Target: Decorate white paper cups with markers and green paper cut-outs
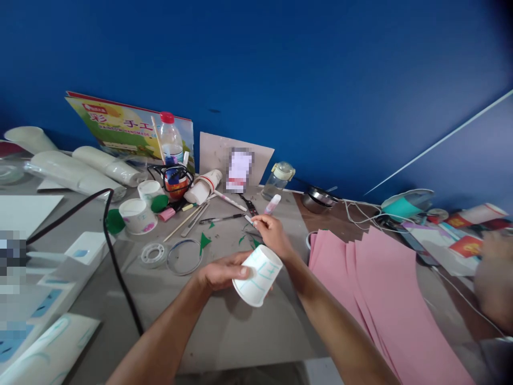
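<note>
While the left hand (224, 273) clasps an upturned cup (259, 275), inside hidden, the right hand's (274, 234) grip cannot be told; a lidded jar (274, 183) stands beyond.

The left grip (224, 271) is a bare hand; the left forearm (170, 323) below it, right grip (274, 234) and right forearm (323, 302) are bare too.

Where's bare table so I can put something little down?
The grey table is bare between the left forearm and right forearm, nearer than the paper cup, and between the left forearm and black cable. It's crowded at the back, around the red-capped bottle, and pink sheets fill much of the right.
</note>
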Demonstrator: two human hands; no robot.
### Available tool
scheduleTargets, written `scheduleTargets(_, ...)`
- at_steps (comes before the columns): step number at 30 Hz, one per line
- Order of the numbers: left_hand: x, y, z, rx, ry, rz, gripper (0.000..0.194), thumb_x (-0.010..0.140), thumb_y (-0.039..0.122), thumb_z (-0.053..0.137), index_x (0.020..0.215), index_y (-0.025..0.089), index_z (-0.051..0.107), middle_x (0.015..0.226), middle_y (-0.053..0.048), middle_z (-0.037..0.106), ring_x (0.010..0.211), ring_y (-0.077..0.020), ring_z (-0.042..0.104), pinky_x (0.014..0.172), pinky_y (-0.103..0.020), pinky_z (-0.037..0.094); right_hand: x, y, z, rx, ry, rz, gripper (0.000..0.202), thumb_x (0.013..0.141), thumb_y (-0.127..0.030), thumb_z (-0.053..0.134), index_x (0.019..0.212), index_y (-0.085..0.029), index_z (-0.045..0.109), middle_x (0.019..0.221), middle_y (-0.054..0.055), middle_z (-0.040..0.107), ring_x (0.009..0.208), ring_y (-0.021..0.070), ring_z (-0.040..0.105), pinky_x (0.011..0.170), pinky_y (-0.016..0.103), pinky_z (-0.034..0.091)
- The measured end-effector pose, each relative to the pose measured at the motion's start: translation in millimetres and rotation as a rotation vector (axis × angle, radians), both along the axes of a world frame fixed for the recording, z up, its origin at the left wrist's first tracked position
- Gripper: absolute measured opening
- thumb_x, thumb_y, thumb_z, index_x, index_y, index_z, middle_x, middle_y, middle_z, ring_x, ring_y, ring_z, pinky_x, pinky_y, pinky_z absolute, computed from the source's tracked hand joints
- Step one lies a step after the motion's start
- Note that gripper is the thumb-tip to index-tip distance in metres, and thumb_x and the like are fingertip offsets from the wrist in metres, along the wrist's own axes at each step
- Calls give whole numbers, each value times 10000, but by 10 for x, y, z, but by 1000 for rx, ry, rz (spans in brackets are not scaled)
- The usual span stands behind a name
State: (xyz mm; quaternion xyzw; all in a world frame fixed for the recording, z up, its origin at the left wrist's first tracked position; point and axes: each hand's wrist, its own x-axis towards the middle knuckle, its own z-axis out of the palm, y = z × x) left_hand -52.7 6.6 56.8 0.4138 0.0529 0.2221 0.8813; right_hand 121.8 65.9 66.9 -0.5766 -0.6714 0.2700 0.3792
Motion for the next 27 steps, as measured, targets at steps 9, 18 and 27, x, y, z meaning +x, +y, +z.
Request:
scheduleTargets(9, -49, -17, 138, 60, 78, -82, 760, 588, 598, 775, 1175, 132, 648, 904, -155, 732, 913, -333, 676, 745, -384, 517, -620, 715, 79, 17, -482, 237, 241, 912, -231, 505, 913, -188, 742, 1009, 75, 740, 990, 201, 643, 890, 280, 442)
scheduleTargets(18, -27, 6, 109, 75, 129, -68, 756, 537, 639, 784, 1109, 156, 681, 930, -119, 712, 912, -300, 638, 748, -353, 490, -665, 1266, 105, -78, -691, 184, 284, 909, -230, 466, 1006, -132, 714, 1064, 152, 721, 1001, 278, 656, 817, 327, 460)
scheduleTargets(27, -82, 49, 62, 26, 67, 41, 705, 598, 580, 782, 1125, 122, 679, 1003, -161, 714, 888, -309, 672, 717, -338, 500, -721, 1244, 150, -90, -715, 169, 221, 871, -193, 522, 1012, -134, 682, 1093, 164, 706, 1034, 275, 649, 837, 328, 473)
